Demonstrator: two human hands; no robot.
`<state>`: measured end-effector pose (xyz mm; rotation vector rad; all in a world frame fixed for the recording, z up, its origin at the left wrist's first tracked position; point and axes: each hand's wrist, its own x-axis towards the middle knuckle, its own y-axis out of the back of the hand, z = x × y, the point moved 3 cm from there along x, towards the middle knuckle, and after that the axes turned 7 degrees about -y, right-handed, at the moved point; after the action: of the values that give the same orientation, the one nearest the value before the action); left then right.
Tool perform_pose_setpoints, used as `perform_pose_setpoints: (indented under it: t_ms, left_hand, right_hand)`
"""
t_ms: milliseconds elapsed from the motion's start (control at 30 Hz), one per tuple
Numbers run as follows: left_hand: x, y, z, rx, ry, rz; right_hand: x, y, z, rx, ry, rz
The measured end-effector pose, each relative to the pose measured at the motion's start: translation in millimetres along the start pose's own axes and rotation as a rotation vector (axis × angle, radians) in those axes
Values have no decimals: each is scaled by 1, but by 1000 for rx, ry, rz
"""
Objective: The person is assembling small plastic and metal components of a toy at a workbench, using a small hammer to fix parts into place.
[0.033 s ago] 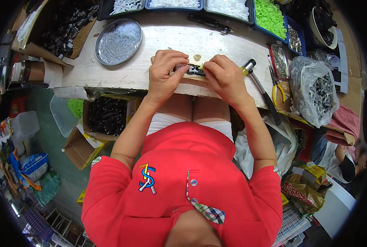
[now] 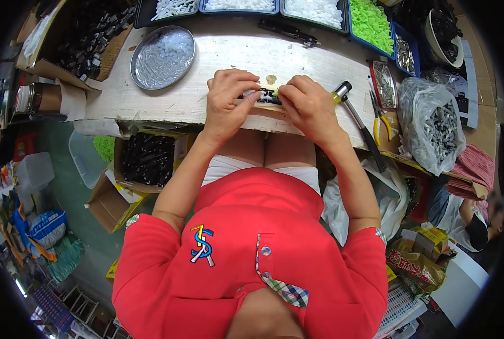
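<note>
Both my hands meet over a small black part with white pieces in it, near the front edge of the white worktable. My left hand is closed at the part's left end, thumb pressed against it. My right hand pinches at its right end, where a bit of bright green shows between the fingertips. The fingers hide both ends of the part. Just right of my right hand lies a hammer with a black handle. Beyond it are pliers with yellow handles.
A round metal dish with small clear pieces stands back left. Bins of white pieces and green pieces line the back. A long black part lies before them. At right sits a plastic bag of grey parts.
My left hand has shifted very slightly to the right along the black part. My right hand stays in place.
</note>
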<state>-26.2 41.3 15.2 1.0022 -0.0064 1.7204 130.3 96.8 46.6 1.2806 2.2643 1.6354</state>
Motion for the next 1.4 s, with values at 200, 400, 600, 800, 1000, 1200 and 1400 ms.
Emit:
perform_pose_setpoints:
  t_ms: [200,400,600,800,1000,1200,1400]
  left_hand:
    - [-6,-18,1,50,-3,-68]
    - [-7,-21,-2,42,-1,-84]
    - [-6,-21,-2,19,28,-101]
    - [-3,-21,-4,55,87,-189]
    - [4,-25,1,115,90,-206]
    - [7,-26,-1,163,61,-254]
    - [13,-24,-5,71,77,-442]
  right_hand:
    - [4,-12,2,-144,15,-183]
    - [13,-13,0,-104,17,-303]
    - [14,-11,2,-23,-31,-350]
    - [10,-4,21,65,-90,-298]
    - [-19,49,66,186,-351,-52]
    - [-51,131,99,-156,-429,234]
    - [-135,256,210,-773,-745,306]
